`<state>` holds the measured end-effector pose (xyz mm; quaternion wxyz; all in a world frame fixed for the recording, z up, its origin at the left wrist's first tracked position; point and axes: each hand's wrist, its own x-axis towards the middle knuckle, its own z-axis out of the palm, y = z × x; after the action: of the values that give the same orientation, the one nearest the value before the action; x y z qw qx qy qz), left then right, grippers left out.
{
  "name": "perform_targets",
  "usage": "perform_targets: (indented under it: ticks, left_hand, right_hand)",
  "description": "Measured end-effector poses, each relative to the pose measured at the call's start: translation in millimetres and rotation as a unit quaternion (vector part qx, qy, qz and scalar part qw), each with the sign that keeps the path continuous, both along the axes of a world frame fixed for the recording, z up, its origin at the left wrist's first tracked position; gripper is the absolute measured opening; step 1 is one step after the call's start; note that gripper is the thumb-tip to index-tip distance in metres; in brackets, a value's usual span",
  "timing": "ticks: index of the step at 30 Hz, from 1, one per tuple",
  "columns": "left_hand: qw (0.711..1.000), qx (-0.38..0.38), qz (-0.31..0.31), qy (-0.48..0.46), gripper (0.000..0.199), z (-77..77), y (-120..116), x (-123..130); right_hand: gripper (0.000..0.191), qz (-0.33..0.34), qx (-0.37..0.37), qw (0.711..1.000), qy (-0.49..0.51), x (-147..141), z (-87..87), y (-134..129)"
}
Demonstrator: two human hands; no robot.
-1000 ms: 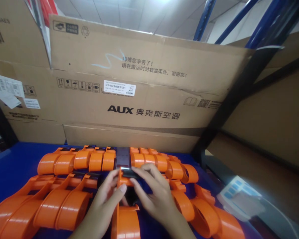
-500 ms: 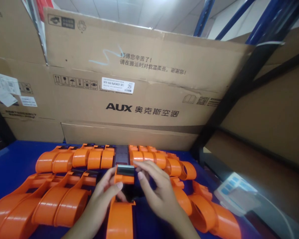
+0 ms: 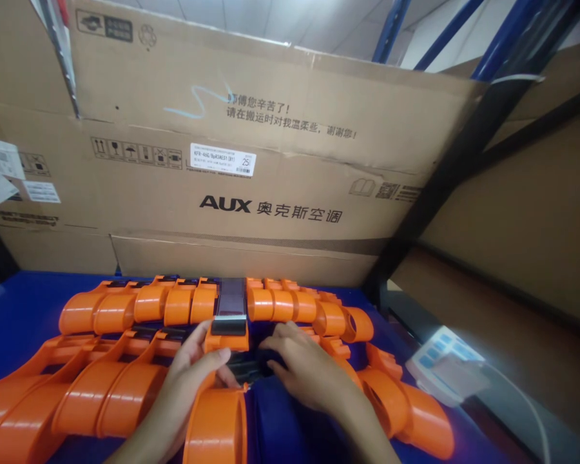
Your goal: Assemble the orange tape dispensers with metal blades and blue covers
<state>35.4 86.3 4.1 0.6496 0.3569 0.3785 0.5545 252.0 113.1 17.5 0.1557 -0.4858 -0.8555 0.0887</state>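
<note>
An orange tape dispenser [image 3: 217, 422] with a black, toothed cutting edge at its head is in the lower middle. My left hand [image 3: 193, 367] is wrapped round its neck, with the thumb on the orange head. My right hand [image 3: 294, 361] is just right of the dispenser, fingers curled over a dark part whose shape is partly hidden. Between the hands, black pieces [image 3: 246, 366] show beside the dispenser. Directly beyond the cutting edge lies a flat dark grey piece [image 3: 231, 296].
Rows of orange dispensers [image 3: 151, 303] stand on the blue surface [image 3: 9, 303] to left and right. Behind them rises a cardboard panel [image 3: 270, 251]. A black post [image 3: 415, 187] slants at the right, near a white device with a cable [image 3: 447, 364].
My right hand has moved from beside the cutting edge down to the dark part, and its fingers have curled. The view has shifted slightly, and the held dispenser sits a little further left.
</note>
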Motion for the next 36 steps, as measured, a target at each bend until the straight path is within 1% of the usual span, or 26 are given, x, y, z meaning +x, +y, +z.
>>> perform_targets:
  ticks: [5, 7, 9, 11, 13, 15, 17, 18, 20, 25, 27, 29, 32, 36]
  left_hand:
    - [1.000, -0.013, 0.007, -0.002, 0.046, -1.6, 0.8, 0.6]
    - [1.000, -0.015, 0.005, 0.000, 0.043, -2.4, 2.0, 0.7]
    - [1.000, -0.003, 0.006, 0.006, 0.037, -3.4, 3.2, 0.6]
    - [1.000, 0.015, 0.008, 0.016, 0.032, -4.9, 4.0, 0.2]
    - [0.999, 0.031, 0.003, 0.024, 0.031, -7.3, 4.7, -0.3]
    - [0.999, 0.040, -0.012, 0.027, 0.032, -10.0, 5.6, -0.8]
    - [0.998, 0.047, -0.025, 0.030, 0.036, -12.6, 6.9, -1.0]
    - [0.998, 0.050, -0.028, 0.033, 0.037, -13.7, 7.7, -1.1]
    - [0.997, 0.055, -0.026, 0.040, 0.039, -15.6, 9.3, -1.0]
    - [0.997, 0.067, -0.014, 0.041, 0.043, -19.9, 12.0, -0.4]
    - [0.997, 0.068, -0.010, 0.046, 0.047, -21.5, 12.5, -0.4]
    - [0.996, 0.070, -0.011, 0.056, 0.053, -22.5, 12.3, -0.6]
    - [0.996, 0.071, -0.012, 0.059, 0.057, -22.2, 11.2, -0.9]
    - [0.996, 0.068, -0.008, 0.058, 0.051, -21.4, 10.4, -0.8]
  right_hand:
    - [0.025, 0.001, -0.006, 1.000, 0.012, -4.6, 0.6, 1.9]
    - [0.023, 0.001, -0.007, 0.999, 0.031, -2.2, 3.3, 3.1]
    - [0.019, 0.000, -0.011, 0.997, 0.072, 0.7, 6.9, 4.8]
    - [0.013, -0.011, -0.024, 0.990, 0.141, 1.5, 9.0, 7.1]
    - [0.008, -0.029, -0.044, 0.967, 0.250, -1.6, 8.1, 9.3]
    - [0.006, -0.040, -0.073, 0.922, 0.379, -8.2, 4.7, 10.4]
    - [0.016, -0.041, -0.114, 0.873, 0.473, -15.9, 0.9, 9.9]
    - [0.022, -0.039, -0.134, 0.855, 0.500, -19.2, -0.5, 9.2]
    - [0.030, -0.028, -0.166, 0.837, 0.520, -23.9, -1.7, 7.3]
    - [0.030, -0.012, -0.211, 0.830, 0.517, -26.0, -1.8, 4.9]
    - [0.033, -0.021, -0.213, 0.818, 0.534, -26.2, -3.5, 5.1]
    - [0.035, -0.034, -0.209, 0.814, 0.541, -27.1, -5.5, 5.3]
    - [0.028, -0.050, -0.191, 0.814, 0.546, -29.7, -5.5, 5.9]
    - [0.024, -0.057, -0.164, 0.780, 0.601, -32.1, 0.8, 6.9]
